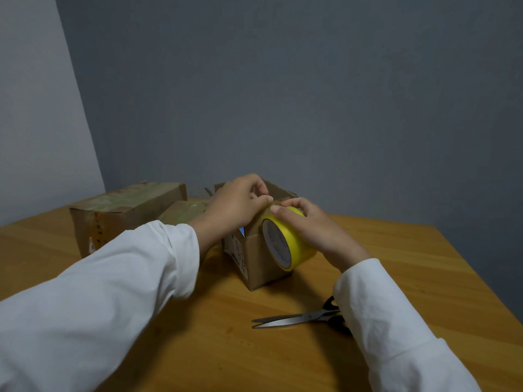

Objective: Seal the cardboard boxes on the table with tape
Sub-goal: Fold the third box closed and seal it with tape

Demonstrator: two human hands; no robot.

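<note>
- The right hand (317, 230) holds a yellow roll of tape (285, 241), its fingers (291, 207) curled over the top of the roll and the thumb pressed on the near upper rim.
- The roll stands on edge against the near upper corner of a small cardboard box (260, 264), directly under the right fingers; its pale core label faces left toward the person.
- The left hand (237, 205) sits on top of the same box, just left of the right fingers, with its fingers curled and thumb and fingertips pinched together at the box's top edge; whether a tape end is between them I cannot tell.
- The fingertips of both hands nearly touch above the roll.
- The small box has a flap standing up behind the left fingers, so its top is not yet closed.
- Left of the left fingers, two more cardboard boxes lie on the wooden counter (198, 335): a long one (124, 213) with glossy tape on top, and a lower one (184, 213) partly hidden by the left wrist.
- Scissors (300, 318) lie flat on the counter, nearer the person than the right fingers, blades pointing left, black handles partly under the right white sleeve (396, 335).
</note>
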